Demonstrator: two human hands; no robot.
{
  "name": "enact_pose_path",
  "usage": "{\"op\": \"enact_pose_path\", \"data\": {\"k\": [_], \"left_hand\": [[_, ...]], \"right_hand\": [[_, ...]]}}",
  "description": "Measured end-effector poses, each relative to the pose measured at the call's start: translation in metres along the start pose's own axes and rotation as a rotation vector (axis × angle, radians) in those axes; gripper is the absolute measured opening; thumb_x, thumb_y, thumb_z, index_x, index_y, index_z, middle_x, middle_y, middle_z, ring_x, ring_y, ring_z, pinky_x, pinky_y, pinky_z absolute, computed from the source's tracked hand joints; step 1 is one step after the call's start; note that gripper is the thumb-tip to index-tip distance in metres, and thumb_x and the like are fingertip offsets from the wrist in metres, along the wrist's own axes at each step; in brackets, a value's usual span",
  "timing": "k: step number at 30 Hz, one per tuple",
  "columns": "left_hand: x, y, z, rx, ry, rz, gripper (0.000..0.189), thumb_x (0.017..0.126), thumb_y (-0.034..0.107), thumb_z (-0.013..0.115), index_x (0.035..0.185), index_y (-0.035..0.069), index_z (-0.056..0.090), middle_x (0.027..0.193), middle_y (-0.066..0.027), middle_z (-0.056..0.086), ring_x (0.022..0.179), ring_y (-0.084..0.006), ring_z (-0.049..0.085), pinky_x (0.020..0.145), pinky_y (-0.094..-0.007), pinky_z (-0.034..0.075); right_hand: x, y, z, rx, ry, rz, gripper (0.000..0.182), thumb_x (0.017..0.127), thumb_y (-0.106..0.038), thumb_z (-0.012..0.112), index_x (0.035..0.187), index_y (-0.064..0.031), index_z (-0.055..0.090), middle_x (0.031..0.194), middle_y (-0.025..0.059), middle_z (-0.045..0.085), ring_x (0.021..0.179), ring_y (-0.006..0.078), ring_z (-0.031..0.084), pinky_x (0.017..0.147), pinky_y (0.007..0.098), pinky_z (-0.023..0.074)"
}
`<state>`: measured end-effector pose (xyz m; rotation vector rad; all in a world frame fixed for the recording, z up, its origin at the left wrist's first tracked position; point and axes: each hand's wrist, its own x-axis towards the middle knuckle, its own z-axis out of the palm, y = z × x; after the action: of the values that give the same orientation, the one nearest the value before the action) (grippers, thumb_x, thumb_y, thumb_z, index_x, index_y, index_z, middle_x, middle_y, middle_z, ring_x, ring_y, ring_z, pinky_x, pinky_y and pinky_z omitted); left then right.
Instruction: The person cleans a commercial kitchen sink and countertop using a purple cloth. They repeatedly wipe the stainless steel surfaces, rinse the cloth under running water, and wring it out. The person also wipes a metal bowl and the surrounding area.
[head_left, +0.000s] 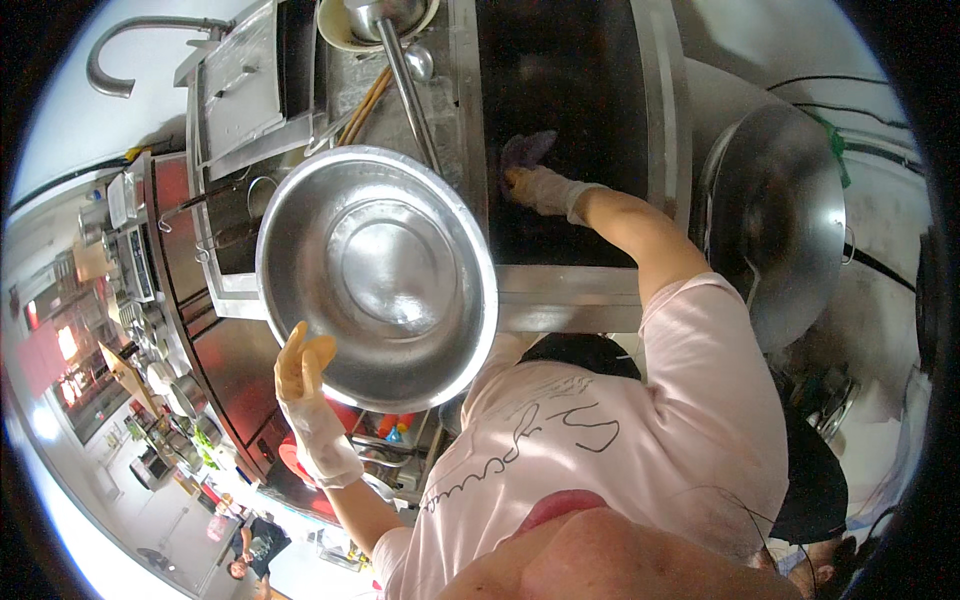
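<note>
My left hand (306, 367), in a pale rubber glove, grips the near left rim of a large round stainless steel basin (394, 270). Its fingers overlap the inside of the rim. The basin's inside faces the camera, and no contents show in it. To the right, my right hand (529, 187), also gloved, reaches into a dark rectangular sink or well (574, 90) framed in steel. A purplish cloth (529, 150) is in its fingers. The cloth's lower edge is hard to make out against the dark surface.
Behind the basin lie a long-handled steel ladle (409, 90), wooden chopsticks (367, 105) and a pale bowl (330, 30). A curved faucet (142, 26) stands at upper left. On the right is a large wok (787, 217). A person (259, 544) stands far off at lower left.
</note>
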<state>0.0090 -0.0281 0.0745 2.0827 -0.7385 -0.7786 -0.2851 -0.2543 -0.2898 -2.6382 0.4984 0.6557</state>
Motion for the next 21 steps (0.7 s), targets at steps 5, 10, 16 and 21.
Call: {"op": "enact_pose_path", "data": {"k": [5, 10, 16, 21], "left_hand": [[0.002, 0.002, 0.003, 0.016, -0.033, -0.016, 0.029, 0.101, 0.015, 0.055, 0.126, 0.003, 0.061, 0.101, -0.0092, 0.07, 0.093, -0.0164, 0.065, 0.09, -0.0305, 0.049], [0.001, -0.001, -0.001, 0.019, -0.042, -0.024, 0.029, 0.1, 0.014, 0.054, 0.126, 0.002, 0.061, 0.101, -0.009, 0.07, 0.093, -0.0176, 0.066, 0.09, -0.0307, 0.049], [0.004, -0.003, -0.007, -0.008, -0.077, 0.039, 0.03, 0.1, 0.016, 0.056, 0.126, 0.002, 0.061, 0.102, -0.0096, 0.071, 0.094, -0.018, 0.066, 0.091, -0.0308, 0.049], [0.004, -0.011, -0.012, -0.063, -0.065, 0.024, 0.031, 0.1, 0.016, 0.056, 0.127, 0.002, 0.061, 0.103, -0.0097, 0.071, 0.094, -0.0179, 0.066, 0.091, -0.031, 0.049]], "right_hand": [[0.012, -0.006, 0.06, -0.042, 0.025, -0.082, 0.036, 0.084, -0.013, 0.064, 0.12, -0.0109, 0.065, 0.134, 0.01, 0.052, 0.117, 0.0314, 0.052, 0.088, 0.0418, 0.0506], [0.028, 0.009, 0.043, -0.009, -0.019, -0.132, 0.032, 0.093, -0.02, 0.055, 0.123, -0.0119, 0.063, 0.125, 0.0128, 0.062, 0.103, 0.032, 0.062, 0.082, 0.0424, 0.053], [0.017, 0.065, -0.068, 1.248, -0.209, 0.473, 0.047, 0.089, -0.018, 0.065, 0.133, -0.0039, 0.056, 0.126, 0.0197, 0.062, 0.105, 0.0316, 0.064, 0.079, 0.0426, 0.0592], [-0.026, 0.062, -0.122, 1.396, -0.197, 0.445, 0.06, 0.09, -0.016, 0.067, 0.143, -0.0002, 0.043, 0.139, 0.0241, 0.05, 0.125, 0.0357, 0.051, 0.085, 0.0433, 0.0617]]}}
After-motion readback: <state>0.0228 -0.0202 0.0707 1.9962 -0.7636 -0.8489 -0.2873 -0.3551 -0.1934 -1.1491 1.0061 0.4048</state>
